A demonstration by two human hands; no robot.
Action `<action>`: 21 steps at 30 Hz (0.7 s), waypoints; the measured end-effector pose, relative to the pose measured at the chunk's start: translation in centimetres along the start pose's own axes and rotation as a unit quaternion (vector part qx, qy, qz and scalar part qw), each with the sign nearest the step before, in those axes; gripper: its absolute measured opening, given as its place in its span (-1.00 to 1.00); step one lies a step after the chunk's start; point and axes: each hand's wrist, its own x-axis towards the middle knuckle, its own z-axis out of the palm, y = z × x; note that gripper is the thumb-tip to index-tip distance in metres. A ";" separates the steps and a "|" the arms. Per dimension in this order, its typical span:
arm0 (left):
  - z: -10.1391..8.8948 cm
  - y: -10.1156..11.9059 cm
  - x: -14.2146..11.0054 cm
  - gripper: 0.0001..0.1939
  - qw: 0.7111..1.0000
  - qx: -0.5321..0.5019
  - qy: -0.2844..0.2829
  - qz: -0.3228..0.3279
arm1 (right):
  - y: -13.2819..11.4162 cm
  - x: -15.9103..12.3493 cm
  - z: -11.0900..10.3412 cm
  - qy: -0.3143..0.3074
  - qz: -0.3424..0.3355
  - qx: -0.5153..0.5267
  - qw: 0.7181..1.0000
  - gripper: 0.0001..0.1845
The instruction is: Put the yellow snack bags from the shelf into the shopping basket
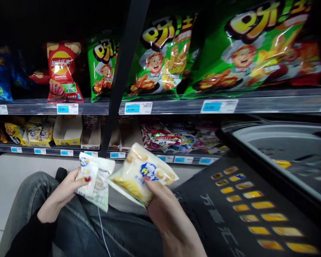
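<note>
My left hand (65, 187) grips a small white snack packet (94, 180) with blue print, thumb on its front, above my knee in blue jeans. My right hand (164, 205) holds a second packet (141, 173), white and yellow with a blue logo, tilted up toward the shelves. The two packets nearly touch in the middle of the view. Both hands are low, in front of the bottom shelf.
A black shopping basket (246, 203) with yellow contents showing through its slots sits at the right. Shelves (176, 106) hold green snack bags (160, 57), a red Lay's bag (62, 71), blue bags at left, and cardboard display boxes (68, 130) below. A dark upright post (123, 75) divides them.
</note>
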 end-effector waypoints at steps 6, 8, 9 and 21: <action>0.1 -0.2 -0.2 -0.56 0.988 -0.106 0.094 0.055 | 0.4 1.3 -1.1 0.139 -0.083 -0.153 0.975 -0.36; 0.3 -0.1 -0.5 -0.59 0.988 -0.104 0.102 0.057 | 1.3 1.8 -1.2 0.160 -0.122 -0.241 0.950 -0.39; 0.5 0.0 -0.7 -0.60 0.988 -0.099 0.102 0.059 | 1.7 2.0 -1.2 0.159 -0.130 -0.274 0.939 -0.41; 0.2 0.1 -0.4 -0.61 0.980 0.039 0.157 0.113 | 3.1 3.0 -1.6 0.141 -0.141 -0.340 0.919 -0.42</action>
